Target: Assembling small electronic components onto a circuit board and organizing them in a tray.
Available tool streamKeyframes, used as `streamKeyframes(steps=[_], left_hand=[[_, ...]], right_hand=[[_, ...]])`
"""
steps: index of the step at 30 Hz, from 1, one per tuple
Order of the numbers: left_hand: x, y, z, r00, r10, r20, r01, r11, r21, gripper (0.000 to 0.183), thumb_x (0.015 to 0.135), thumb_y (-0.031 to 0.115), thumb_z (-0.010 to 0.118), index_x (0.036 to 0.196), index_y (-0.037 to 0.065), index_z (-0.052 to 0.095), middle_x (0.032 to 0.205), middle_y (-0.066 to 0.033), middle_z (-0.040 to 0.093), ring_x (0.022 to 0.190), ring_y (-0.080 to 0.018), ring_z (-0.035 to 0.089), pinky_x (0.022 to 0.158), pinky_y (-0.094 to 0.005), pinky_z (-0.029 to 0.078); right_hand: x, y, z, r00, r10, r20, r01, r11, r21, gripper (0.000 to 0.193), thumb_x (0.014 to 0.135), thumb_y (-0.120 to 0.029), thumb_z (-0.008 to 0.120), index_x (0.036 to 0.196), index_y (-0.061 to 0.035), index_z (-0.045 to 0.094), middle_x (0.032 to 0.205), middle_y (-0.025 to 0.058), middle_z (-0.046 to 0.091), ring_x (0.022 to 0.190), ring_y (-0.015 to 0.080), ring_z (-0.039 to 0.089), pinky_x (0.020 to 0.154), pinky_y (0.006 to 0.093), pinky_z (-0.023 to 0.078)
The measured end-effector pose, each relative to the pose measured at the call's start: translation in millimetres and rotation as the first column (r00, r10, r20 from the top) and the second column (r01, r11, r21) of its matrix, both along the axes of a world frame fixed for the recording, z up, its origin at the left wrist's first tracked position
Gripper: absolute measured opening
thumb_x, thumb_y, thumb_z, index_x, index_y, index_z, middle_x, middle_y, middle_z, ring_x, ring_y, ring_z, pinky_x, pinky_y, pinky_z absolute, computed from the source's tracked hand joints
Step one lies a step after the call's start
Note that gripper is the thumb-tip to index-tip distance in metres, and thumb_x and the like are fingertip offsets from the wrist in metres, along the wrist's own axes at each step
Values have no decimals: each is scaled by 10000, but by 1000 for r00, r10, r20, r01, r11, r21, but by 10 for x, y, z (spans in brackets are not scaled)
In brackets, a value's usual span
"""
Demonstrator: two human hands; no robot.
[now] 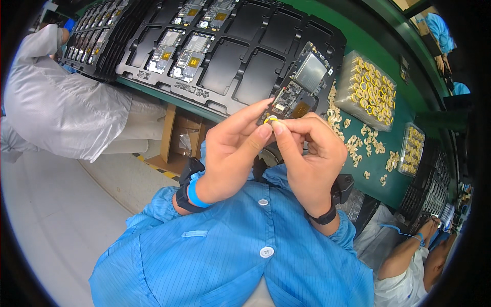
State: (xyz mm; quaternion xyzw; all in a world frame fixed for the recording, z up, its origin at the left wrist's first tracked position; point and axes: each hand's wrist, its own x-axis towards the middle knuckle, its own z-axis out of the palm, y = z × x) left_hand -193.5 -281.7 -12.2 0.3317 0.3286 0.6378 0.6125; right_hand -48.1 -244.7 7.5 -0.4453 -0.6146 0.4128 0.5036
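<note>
A long circuit board with a silver metal shield on its far part is held tilted in front of me. My left hand grips its near end, thumb on top and fingers at the left edge. At that near end sits a small round coin cell with a yellow rim. The thumb and index finger of my right hand pinch at the cell's right side, close beside my left thumb. Fingertips partly cover the cell, so I cannot tell whether it touches the board.
A black tray with moulded pockets holds several boards. More stacked trays stand left. Clear boxes of yellow-rimmed cells and scattered cream bits lie on the green table. Co-workers sit left and right.
</note>
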Motion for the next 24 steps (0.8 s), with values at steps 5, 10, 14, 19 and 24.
streamKeyframes(steps=[5,10,14,19,24], left_hand=[[33,-14,22,996,54,-77,-55,998,-4,432,1092,-24,551,1512,-115,504,1359,-193,688,1212,-207,683,1065,-350,557],[15,-15,35,992,55,-114,-53,998,17,426,1089,-36,545,1505,-121,507,1351,-193,693,1207,-205,687,1056,-340,558],[12,-8,63,995,44,-88,-44,999,2,421,1094,-31,534,1502,-128,505,1341,-201,696,1197,-212,695,1041,-353,574],[22,-3,44,995,61,-79,-60,998,16,421,1103,-11,529,1506,-128,498,1333,-213,697,1174,-229,711,1026,-366,591],[31,-6,40,996,73,-41,-73,997,13,414,1107,-3,528,1502,-126,502,1316,-204,702,1158,-233,716,1014,-376,606]], right_hand=[[-12,5,-39,999,-8,-51,6,999,-45,63,873,9,822,905,-19,775,698,-6,566,594,60,484,537,251,361],[16,-6,-63,998,6,-63,-11,997,-77,100,852,15,837,925,-21,778,703,-10,566,604,55,493,536,248,362],[11,-10,2,999,-7,44,5,999,42,181,856,23,841,1024,-32,799,757,13,589,610,69,513,536,248,384],[27,-17,11,992,15,129,-34,988,148,235,872,34,828,1096,-33,809,800,43,609,630,92,553,550,259,428],[20,1,6,990,19,139,-41,987,157,225,873,48,817,1088,-19,809,815,63,640,659,116,588,563,264,445]])
